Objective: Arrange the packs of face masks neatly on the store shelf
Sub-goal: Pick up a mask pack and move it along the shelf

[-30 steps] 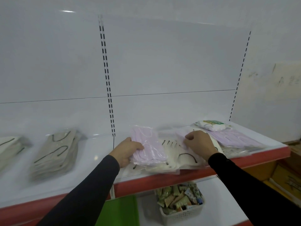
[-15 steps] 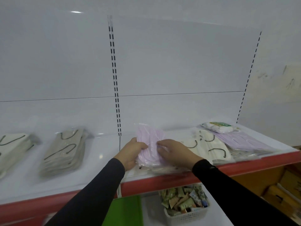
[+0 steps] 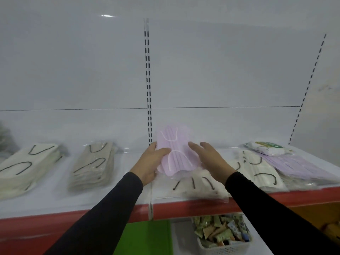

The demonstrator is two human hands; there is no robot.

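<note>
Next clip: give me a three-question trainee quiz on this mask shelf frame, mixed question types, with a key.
1. True or false: the left hand grips the lilac mask pack, its thumb across the front of the pack.
2. Multiple choice: the right hand is (A) gripping a white pack, (B) open beside the lilac pack with straight fingers, (C) inside the basket.
3. Fill in: the small white basket of sachets sits ____ the red-edged shelf.

Key: 1 true; 2 B; 3 below.
</note>
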